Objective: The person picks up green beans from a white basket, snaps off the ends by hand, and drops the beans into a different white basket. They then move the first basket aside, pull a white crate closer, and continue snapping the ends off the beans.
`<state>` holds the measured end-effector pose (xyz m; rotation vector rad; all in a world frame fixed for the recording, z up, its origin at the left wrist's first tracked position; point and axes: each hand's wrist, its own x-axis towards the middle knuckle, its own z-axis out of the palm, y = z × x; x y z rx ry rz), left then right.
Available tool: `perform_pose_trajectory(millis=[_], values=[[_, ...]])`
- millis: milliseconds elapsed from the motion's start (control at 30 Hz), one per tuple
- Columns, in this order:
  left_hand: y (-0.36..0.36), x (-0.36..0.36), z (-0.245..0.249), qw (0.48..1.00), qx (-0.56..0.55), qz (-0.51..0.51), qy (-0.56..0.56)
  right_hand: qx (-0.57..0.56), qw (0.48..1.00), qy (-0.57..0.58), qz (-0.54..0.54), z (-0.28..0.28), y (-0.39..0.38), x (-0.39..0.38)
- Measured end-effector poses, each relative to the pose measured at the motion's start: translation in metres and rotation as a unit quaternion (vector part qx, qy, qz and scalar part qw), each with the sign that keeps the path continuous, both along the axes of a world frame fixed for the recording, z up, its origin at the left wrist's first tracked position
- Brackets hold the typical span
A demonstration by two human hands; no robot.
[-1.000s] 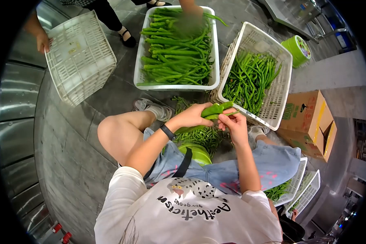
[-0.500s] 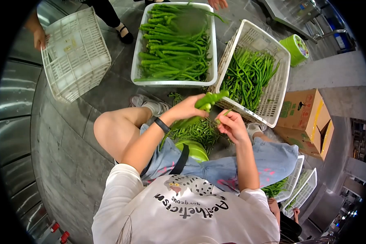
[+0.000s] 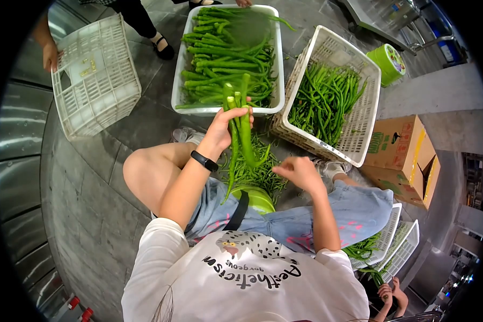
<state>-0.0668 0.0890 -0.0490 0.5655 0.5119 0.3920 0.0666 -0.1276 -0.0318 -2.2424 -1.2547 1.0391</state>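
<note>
My left hand [image 3: 224, 124] is closed around a small bunch of long green peppers [image 3: 246, 134]. Their stem ends point up and their curved tips hang down. My right hand [image 3: 300, 173], lower and to the right, has its fingers curled in; nothing shows in them. Beneath both hands, a pile of small green stem pieces [image 3: 260, 180] lies on the floor. Behind the bunch stands a white tub [image 3: 220, 111] full of long peppers laid in rows. To its right, a white crate [image 3: 335, 152] holds more thin green peppers.
Between my legs is a bright green rounded object [image 3: 258, 201]. At left another person's hand [image 3: 50, 56] grips a white crate [image 3: 96, 80]. On the right are a cardboard box [image 3: 394, 158] and a green bucket [image 3: 386, 64]. Another person's hands [image 3: 392, 292] hold peppers beside crates at lower right.
My left hand has moved left and turned the pepper bunch upright. My right hand has drawn slightly down; the green bit it pinched no longer shows. The left crate has shifted slightly.
</note>
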Motion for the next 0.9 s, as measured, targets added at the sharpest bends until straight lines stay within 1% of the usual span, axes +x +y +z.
perform_pose_trajectory(millis=[33,67,167,233,267,333,367,500,533,567,633,667,700,733,833,900], values=[[-0.001,0.000,0.001,1.000,-0.001,0.003,0.002,0.049,0.997,0.041,-0.042,0.009,0.006,0.000],[-0.002,0.002,0.002,1.000,-0.003,0.007,0.006,0.047,0.996,0.054,-0.054,0.015,0.012,0.001],[-0.010,0.006,0.007,1.000,-0.013,0.023,0.007,0.256,0.965,0.007,-0.047,0.013,0.028,-0.015],[-0.016,0.009,0.008,0.999,-0.025,0.036,-0.004,0.240,0.961,0.124,-0.057,0.012,0.044,-0.028],[-0.018,0.010,0.007,0.999,-0.030,0.044,-0.004,0.262,0.949,0.158,-0.076,0.009,0.051,-0.036],[-0.018,0.008,0.006,0.998,-0.034,0.047,-0.001,0.250,0.935,0.207,-0.142,-0.010,0.059,-0.040],[-0.017,0.006,0.005,0.998,-0.034,0.043,0.001,0.242,0.927,0.230,-0.174,-0.017,0.062,-0.040],[-0.015,0.002,-0.005,0.998,-0.061,0.002,-0.023,0.243,0.924,0.234,-0.178,-0.015,0.064,-0.042],[-0.014,0.002,-0.005,0.998,-0.061,-0.003,-0.026,0.238,0.916,0.265,-0.182,-0.009,0.064,-0.042],[-0.014,0.003,-0.005,0.998,-0.061,-0.009,-0.030,0.232,0.884,0.348,-0.207,-0.010,0.064,-0.042],[-0.017,0.005,0.009,0.997,-0.048,-0.026,-0.053,0.214,0.798,0.504,-0.251,-0.011,0.065,-0.036],[-0.016,0.005,0.010,0.995,-0.047,-0.044,-0.072,0.202,0.766,0.555,-0.253,-0.009,0.064,-0.032],[-0.015,0.004,0.011,0.993,-0.046,-0.062,-0.090,0.196,0.750,0.582,-0.247,-0.006,0.065,-0.030],[-0.014,0.003,0.017,0.992,-0.061,-0.077,-0.081,0.188,0.755,0.579,-0.245,-0.003,0.066,-0.029],[-0.011,0.002,0.015,0.978,-0.127,-0.115,-0.116,0.149,0.770,0.576,-0.230,0.005,0.068,-0.027],[-0.013,0.003,0.013,0.982,-0.138,-0.096,-0.091,0.121,0.773,0.583,-0.219,0.005,0.068,-0.026]])
